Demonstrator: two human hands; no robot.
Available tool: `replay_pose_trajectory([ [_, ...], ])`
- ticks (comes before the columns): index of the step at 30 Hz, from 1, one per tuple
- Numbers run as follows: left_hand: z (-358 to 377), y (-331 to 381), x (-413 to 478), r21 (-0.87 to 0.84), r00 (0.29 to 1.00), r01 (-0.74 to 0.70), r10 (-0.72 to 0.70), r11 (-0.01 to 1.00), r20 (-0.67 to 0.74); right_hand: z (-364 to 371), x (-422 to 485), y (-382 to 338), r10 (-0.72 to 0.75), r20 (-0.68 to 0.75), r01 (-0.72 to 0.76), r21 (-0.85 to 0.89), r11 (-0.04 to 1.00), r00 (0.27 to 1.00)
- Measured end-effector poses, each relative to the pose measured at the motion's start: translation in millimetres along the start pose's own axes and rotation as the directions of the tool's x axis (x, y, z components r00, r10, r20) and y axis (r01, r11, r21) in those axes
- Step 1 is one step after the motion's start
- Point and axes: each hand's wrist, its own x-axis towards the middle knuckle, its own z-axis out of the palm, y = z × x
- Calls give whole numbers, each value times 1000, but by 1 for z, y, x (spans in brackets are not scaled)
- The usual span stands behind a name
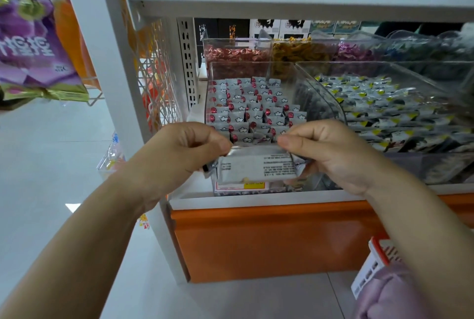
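Nearest my view, at the lower right, a fold of pale pink cloth [389,295] lies against a white basket [372,267] with a red rim. My two bare forearms run up from the bottom corners toward the shelf.

The left hand [184,149] and the right hand [331,154] meet in front of a clear bin [319,92]. Between them they hold a silver packet [256,167], with its printed back turned toward me. Each grip is clamped on it: the left thumb and forefinger pinch the top left corner, the right thumb and forefinger pinch the top right corner, and the other fingers are curled in. The packet hangs level just over the bin's front lip and hides part of the price label [243,186] stuck there.

The bin holds rows of small white wrappers [246,108] with red dots and cloud marks. Just beside it on the right, a second clear bin [384,69] holds black and yellow wrappers [372,110]. Both stand on the white shelf [256,199], above an orange base panel [269,236]. A purple bag [33,44] hangs at the far left.
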Motion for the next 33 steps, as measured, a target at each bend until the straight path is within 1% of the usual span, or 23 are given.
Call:
replay_pose_trajectory([
  [4,0,-1,0,13,999,-11,11,1000,35,-3,0,-1,61,36,-64,82,995,997],
  [8,3,-3,1,12,999,-31,31,999,29,-3,0,1,71,33,-75,116,990,997],
  [11,3,-1,-1,-75,998,-22,26,997,54,0,2,2,85,-56,-77,120,990,995],
  [13,4,1,-1,-17,994,-66,67,998,83,1,4,5,97,-149,-74,156,985,984],
  [14,4,0,-1,32,994,-85,83,996,71,0,6,7,102,-182,-71,170,983,978],
  [16,6,0,1,100,994,-109,111,989,-15,0,8,7,112,-205,-62,235,970,972],
  [17,7,0,2,112,989,-120,129,986,-74,0,8,7,108,-191,-49,292,955,976],
  [19,9,0,3,132,968,-143,167,981,-190,1,8,5,44,-119,4,377,926,992],
  [20,10,-1,4,156,953,-155,189,975,-238,2,8,5,-1,-103,39,370,928,995],
  [22,13,-2,8,242,922,-176,246,954,-300,5,9,7,-64,-155,106,280,954,986],
  [25,17,-5,15,407,892,-167,313,898,-326,6,15,10,-105,-333,156,131,979,937],
  [28,14,-4,27,591,867,-130,380,796,-321,1,26,6,-157,-492,185,7,983,856],
  [30,9,-1,40,689,887,-107,382,716,-259,-3,38,1,-174,-551,181,-42,983,817],
  [31,8,1,50,733,912,-92,353,673,-209,-4,45,-2,-182,-570,174,-70,982,801],
  [33,5,6,73,807,964,-52,241,588,-113,-5,58,-7,-225,-595,166,-153,974,772],
])
